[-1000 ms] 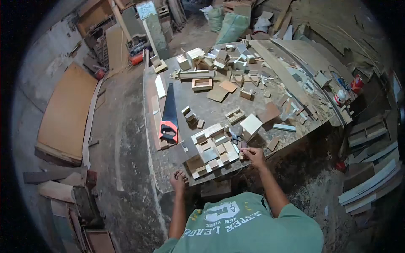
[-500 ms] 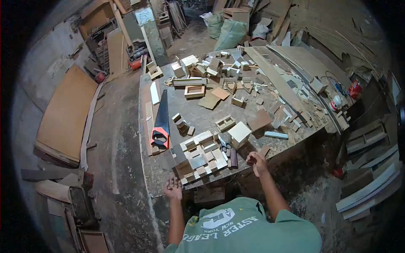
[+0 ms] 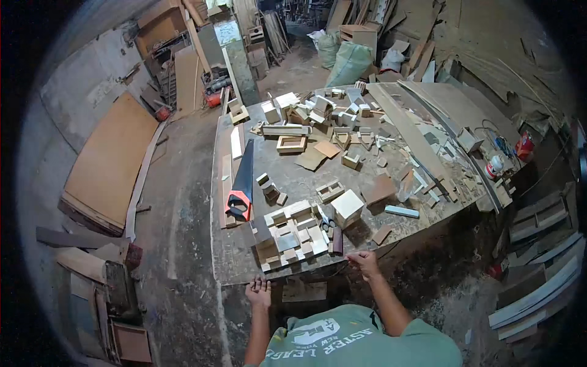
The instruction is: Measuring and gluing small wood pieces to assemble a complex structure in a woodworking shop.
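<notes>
While the left grip is resting at the near edge of the surface, fingers loosely apart, the right grip is hovering near a dark reddish piece, but I cannot tell whether it is clamping anything; left of that piece, a compartmented wooden frame is sitting.

Woodworking workshop, handsaw (orange-handled) on bench, wooden pieces, leaning boards

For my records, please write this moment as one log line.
left hand: at table edge | right hand: near maroon piece | handsaw: on table
</notes>
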{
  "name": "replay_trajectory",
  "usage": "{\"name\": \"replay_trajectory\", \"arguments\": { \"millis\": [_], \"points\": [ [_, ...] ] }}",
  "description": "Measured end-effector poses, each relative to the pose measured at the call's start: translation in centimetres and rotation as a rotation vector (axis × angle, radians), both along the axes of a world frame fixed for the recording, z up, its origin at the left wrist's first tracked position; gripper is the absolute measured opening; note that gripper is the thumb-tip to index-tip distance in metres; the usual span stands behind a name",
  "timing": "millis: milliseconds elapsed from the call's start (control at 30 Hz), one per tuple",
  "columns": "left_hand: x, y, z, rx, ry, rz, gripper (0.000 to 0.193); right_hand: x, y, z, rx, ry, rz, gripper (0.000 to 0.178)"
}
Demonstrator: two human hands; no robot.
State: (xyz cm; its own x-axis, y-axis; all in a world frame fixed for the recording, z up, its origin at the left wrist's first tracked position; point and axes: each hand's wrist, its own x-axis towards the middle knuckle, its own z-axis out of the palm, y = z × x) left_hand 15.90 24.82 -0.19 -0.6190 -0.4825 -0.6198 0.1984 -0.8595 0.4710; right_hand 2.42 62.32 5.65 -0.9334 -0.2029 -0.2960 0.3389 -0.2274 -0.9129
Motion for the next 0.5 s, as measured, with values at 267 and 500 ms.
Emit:
{"name": "replay_trajectory", "arguments": {
  "millis": [267,500],
  "points": [
    [0.4,-2.8,3.5,0.091,0.251,-0.127,0.041,3.0,-2.9,0.3,-0.190,-0.019,-0.173,0.015],
    [5.3,-9.0,4.9,0.125,0.368,-0.199,0.044,6.7,-11.5,1.5,-0.521,-0.067,-0.157,0.017]
  ]
}}
